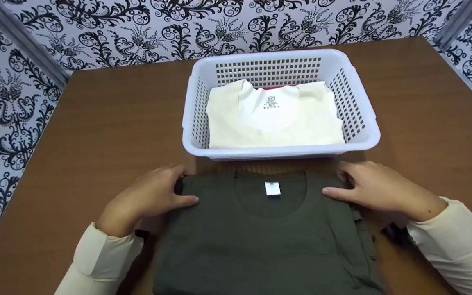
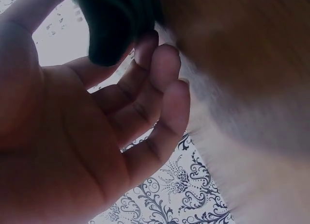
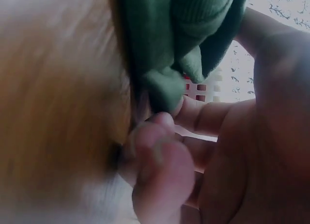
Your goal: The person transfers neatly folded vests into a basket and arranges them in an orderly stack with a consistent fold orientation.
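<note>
A dark green T-shirt (image 1: 256, 246), folded into a rectangle, lies on the table in front of the basket, its round neckline and white label (image 1: 273, 188) facing up. At its upper left corner, my left hand (image 1: 150, 194) holds the edge, thumb on top. My right hand (image 1: 377, 190) grips the opposite upper corner, also with the thumb above. The left wrist view shows bent fingers (image 2: 169, 69) under the green fabric (image 2: 114, 27). In the right wrist view, curled fingers (image 3: 164, 166) meet the lower folds of the layered cloth (image 3: 150, 35).
A white plastic basket (image 1: 281, 152) with grid walls stands just beyond the shirt. Inside it lies a folded cream shirt (image 1: 232, 127), with a bit of red cloth (image 1: 274, 87) behind its collar. The brown wooden table (image 1: 109, 123) meets black-and-white patterned walls (image 1: 146, 37).
</note>
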`<state>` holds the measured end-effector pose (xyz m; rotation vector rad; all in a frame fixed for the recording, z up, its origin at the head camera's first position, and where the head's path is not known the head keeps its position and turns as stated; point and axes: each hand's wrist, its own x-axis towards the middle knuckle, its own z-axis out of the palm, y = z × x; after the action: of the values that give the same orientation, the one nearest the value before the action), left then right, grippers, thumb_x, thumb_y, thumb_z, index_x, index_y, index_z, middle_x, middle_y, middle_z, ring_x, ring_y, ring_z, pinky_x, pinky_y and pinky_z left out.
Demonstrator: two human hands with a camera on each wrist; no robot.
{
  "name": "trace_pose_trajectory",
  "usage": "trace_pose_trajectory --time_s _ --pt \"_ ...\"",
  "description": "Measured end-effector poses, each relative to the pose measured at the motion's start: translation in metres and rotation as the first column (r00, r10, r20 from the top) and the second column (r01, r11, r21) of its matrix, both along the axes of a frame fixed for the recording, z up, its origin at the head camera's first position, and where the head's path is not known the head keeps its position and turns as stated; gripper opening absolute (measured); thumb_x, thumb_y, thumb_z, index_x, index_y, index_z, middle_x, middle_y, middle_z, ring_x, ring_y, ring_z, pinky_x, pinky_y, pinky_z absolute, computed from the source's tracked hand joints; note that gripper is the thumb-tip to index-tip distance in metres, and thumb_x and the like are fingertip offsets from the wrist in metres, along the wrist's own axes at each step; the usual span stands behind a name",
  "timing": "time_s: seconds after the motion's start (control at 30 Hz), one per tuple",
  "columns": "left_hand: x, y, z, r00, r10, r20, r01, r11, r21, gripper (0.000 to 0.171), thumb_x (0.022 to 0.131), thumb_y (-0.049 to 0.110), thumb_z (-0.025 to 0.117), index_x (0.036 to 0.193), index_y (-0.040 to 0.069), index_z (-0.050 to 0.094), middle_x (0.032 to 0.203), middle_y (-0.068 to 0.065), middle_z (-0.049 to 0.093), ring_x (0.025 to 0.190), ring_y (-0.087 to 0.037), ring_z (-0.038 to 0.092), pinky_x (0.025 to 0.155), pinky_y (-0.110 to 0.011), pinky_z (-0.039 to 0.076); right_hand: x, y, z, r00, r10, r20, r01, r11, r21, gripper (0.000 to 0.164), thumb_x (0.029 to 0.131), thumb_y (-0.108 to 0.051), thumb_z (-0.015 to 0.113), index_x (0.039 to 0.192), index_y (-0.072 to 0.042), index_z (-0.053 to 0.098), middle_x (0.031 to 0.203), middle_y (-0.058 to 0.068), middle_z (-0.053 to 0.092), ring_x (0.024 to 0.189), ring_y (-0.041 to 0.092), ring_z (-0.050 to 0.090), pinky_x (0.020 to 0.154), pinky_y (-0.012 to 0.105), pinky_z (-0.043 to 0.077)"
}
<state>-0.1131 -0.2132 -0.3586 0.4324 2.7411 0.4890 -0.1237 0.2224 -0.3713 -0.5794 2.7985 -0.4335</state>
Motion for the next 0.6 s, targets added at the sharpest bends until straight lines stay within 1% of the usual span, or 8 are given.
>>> trace_pose_trajectory --time_s 0.1,0.17,0.23,0.33,0.4,0.47,0.53,0.6 --pt "0.0004 -0.0007 0.0002 1.0 -0.004 0.01 0.003 1.0 0.02 0.053 0.081 0.042 0.081 0.114 0.008 0.058 0.104 -0.007 0.061 0.094 -0.024 0.056 0.087 -0.046 0.049 -0.0002 -0.0012 0.0009 1.0 0.004 0.019 -0.003 0.999 -0.043 0.051 0.089 -0.062 0.064 0.079 -0.015 0.047 0.064 -0.006 0.037 0.055 0.008 0.038 0.053 0.024 0.032" --pt "0.0001 -0.0002 0.0003 1.0 -0.016 0.015 0.016 0.999 0.048 0.051 0.081 0.04 0.081 0.112 0.009 0.056 0.103 -0.007 0.06 0.093 -0.023 0.056 0.086 -0.044 0.048 -0.0002 -0.0002 0.0006 0.999 0.004 0.037 -0.001 0.997 -0.081 0.048 0.09 -0.059 0.065 0.081 -0.015 0.047 0.064 -0.007 0.039 0.054 0.007 0.039 0.053 0.023 0.033" --pt "-0.0002 -0.0003 0.0006 0.999 -0.036 0.024 0.034 0.996 0.084 0.049 0.082 0.038 0.081 0.111 0.009 0.054 0.1 -0.005 0.06 0.09 -0.022 0.056 0.083 -0.041 0.048 -0.0005 0.0014 0.0004 0.998 0.01 0.061 -0.002 0.993 -0.12 0.045 0.092 -0.055 0.065 0.086 -0.013 0.05 0.067 -0.005 0.045 0.054 0.006 0.043 0.055 0.023 0.037" --pt "-0.0012 -0.0008 0.0013 0.997 -0.064 0.048 0.056 0.987 0.148 0.045 0.084 0.035 0.08 0.111 0.01 0.053 0.097 -0.004 0.062 0.087 -0.019 0.056 0.081 -0.039 0.047 -0.0019 0.0045 0.0 0.991 0.016 0.131 0.006 0.986 -0.168 0.043 0.094 -0.049 0.065 0.103 -0.008 0.056 0.079 -0.001 0.06 0.052 0.007 0.053 0.058 0.025 0.046" --pt "-0.0015 -0.0014 0.0013 0.995 -0.073 0.071 0.06 0.984 0.169 0.045 0.086 0.035 0.078 0.114 0.01 0.053 0.099 -0.003 0.064 0.089 -0.018 0.058 0.082 -0.039 0.048 -0.0029 0.0062 -0.0006 0.989 0.028 0.145 -0.003 0.985 -0.171 0.047 0.095 -0.048 0.064 0.113 -0.005 0.058 0.089 0.002 0.066 0.059 0.007 0.058 0.062 0.027 0.049" --pt "-0.0016 -0.0022 0.001 0.993 -0.076 0.088 0.06 0.983 0.174 0.047 0.088 0.035 0.077 0.12 0.009 0.054 0.104 -0.004 0.065 0.094 -0.018 0.06 0.085 -0.04 0.049 -0.0041 0.0067 -0.0011 0.987 0.038 0.157 -0.011 0.986 -0.169 0.045 0.095 -0.049 0.064 0.108 -0.006 0.061 0.085 0.0 0.065 0.06 0.006 0.057 0.06 0.026 0.048" --pt "-0.0014 -0.0028 0.0009 0.993 -0.073 0.095 0.057 0.985 0.16 0.05 0.088 0.037 0.076 0.123 0.008 0.055 0.105 -0.004 0.066 0.095 -0.019 0.061 0.086 -0.041 0.049 -0.0049 0.0068 -0.0018 0.989 0.055 0.138 -0.033 0.987 -0.158 0.041 0.094 -0.051 0.064 0.09 -0.01 0.06 0.074 -0.006 0.056 0.061 0.002 0.048 0.059 0.024 0.042" --pt "-0.0016 -0.0036 0.0006 0.992 -0.072 0.1 0.055 0.986 0.156 0.051 0.088 0.039 0.075 0.124 0.007 0.057 0.105 -0.004 0.067 0.096 -0.019 0.062 0.087 -0.042 0.05 -0.0051 0.0074 -0.0023 0.989 0.069 0.131 -0.047 0.985 -0.165 0.042 0.093 -0.051 0.066 0.076 -0.014 0.052 0.067 -0.01 0.043 0.057 0.001 0.039 0.056 0.022 0.037"
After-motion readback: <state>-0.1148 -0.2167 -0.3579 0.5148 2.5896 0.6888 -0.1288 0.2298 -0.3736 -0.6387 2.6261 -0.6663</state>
